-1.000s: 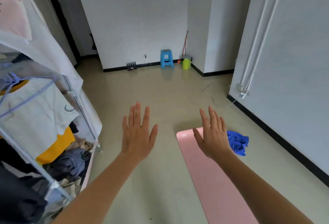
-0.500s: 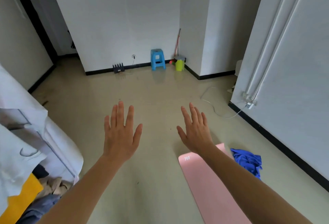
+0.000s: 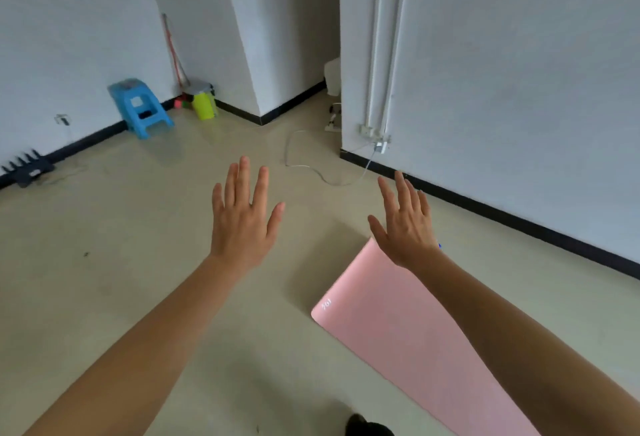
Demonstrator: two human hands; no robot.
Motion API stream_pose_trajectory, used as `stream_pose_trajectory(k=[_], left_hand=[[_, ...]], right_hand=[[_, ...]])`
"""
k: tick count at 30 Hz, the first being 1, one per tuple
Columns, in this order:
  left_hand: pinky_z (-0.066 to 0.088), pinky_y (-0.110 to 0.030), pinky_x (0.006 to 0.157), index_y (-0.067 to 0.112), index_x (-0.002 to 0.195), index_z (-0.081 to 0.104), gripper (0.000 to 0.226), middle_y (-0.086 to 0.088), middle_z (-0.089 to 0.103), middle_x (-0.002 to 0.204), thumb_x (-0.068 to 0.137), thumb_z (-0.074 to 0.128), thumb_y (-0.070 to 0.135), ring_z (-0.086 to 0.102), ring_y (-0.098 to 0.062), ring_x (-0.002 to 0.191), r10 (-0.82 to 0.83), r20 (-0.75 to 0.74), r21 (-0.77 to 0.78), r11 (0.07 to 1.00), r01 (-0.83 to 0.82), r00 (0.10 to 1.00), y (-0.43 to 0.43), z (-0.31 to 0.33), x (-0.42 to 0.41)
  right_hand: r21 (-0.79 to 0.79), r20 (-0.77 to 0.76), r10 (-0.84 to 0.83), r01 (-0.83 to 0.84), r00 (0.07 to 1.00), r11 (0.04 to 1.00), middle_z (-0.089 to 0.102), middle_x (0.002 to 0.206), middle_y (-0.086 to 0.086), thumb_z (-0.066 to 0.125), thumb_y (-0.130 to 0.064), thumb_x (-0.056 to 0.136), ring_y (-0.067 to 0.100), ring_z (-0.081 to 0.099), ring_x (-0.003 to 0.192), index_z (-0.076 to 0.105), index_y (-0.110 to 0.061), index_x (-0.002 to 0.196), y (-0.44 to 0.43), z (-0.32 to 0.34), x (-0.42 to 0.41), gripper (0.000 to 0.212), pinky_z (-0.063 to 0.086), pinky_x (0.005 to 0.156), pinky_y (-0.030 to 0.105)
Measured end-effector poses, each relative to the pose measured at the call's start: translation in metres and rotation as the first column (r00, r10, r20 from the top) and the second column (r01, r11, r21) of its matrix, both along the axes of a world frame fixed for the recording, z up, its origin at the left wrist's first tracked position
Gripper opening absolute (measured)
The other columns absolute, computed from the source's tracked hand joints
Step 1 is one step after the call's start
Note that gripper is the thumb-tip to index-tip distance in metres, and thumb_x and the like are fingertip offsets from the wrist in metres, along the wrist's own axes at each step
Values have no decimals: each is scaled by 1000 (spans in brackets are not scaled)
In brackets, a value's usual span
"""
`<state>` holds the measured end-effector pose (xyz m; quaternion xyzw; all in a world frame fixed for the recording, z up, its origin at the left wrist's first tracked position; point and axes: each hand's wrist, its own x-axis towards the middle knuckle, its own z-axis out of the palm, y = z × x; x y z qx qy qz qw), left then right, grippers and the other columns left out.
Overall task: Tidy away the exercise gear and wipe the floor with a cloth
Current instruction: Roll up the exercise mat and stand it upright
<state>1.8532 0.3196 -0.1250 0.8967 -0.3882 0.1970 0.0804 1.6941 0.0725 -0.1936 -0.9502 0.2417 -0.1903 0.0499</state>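
Observation:
A pink exercise mat (image 3: 398,331) lies flat on the beige floor (image 3: 138,262), running from centre right to the bottom right corner. My left hand (image 3: 242,217) is held out above the bare floor, left of the mat, fingers spread and holding nothing. My right hand (image 3: 405,224) hovers over the mat's far corner, fingers apart and likewise holding nothing. Only a tiny blue speck of the blue cloth (image 3: 439,245) shows beside my right wrist; the rest is hidden behind the arm.
A blue plastic stool (image 3: 140,108), a yellow-green container (image 3: 204,106) and a red-handled broom (image 3: 173,51) stand in the far corner. A white cable (image 3: 311,165) loops across the floor toward a wall plug (image 3: 381,146). A black rack (image 3: 27,167) sits at the left baseboard.
The view has swung right: the clothes rack has left the frame and the mat now lies diagonally. The blue cloth has slipped behind my right arm. Both hands stay open.

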Motion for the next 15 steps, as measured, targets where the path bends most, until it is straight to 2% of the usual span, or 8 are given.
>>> stream_pose_trajectory(k=[4, 8, 12, 15], left_hand=[[31, -60, 109, 8, 150, 33, 65, -24, 20, 159, 98, 37, 47, 26, -41, 144, -134, -81, 100, 985, 142, 988, -87, -48, 68], [32, -62, 108, 9, 151, 31, 68, -23, 20, 159, 98, 27, 51, 28, -40, 143, -205, -175, 292, 923, 250, 963, -169, -92, 136], [32, -63, 108, 10, 152, 32, 69, -22, 20, 160, 97, 23, 52, 28, -39, 144, -315, -180, 373, 854, 361, 932, -253, -93, 203], [26, -60, 113, 12, 154, 24, 67, -20, 12, 162, 100, 22, 51, 20, -37, 148, -403, -169, 343, 831, 437, 899, -326, -77, 242]], right_hand=[[46, -42, -202, 204, 978, 978, 7, 166, 18, 46, -47, 99, 37, 20, 150, 12, -16, 160, -65, -40, 24, 76, 18, 122, 53], [135, -125, -332, 348, 935, 928, 4, 167, 16, 44, -48, 100, 35, 18, 151, 8, -18, 161, -124, -82, 66, 77, 15, 122, 52], [173, -190, -435, 466, 880, 868, -1, 168, 15, 42, -49, 101, 34, 15, 152, 1, -19, 161, -173, -82, 106, 78, 12, 122, 50], [158, -177, -522, 548, 834, 822, 8, 167, 18, 52, -46, 98, 37, 25, 149, 12, -16, 161, -209, -67, 124, 80, 20, 120, 53]])
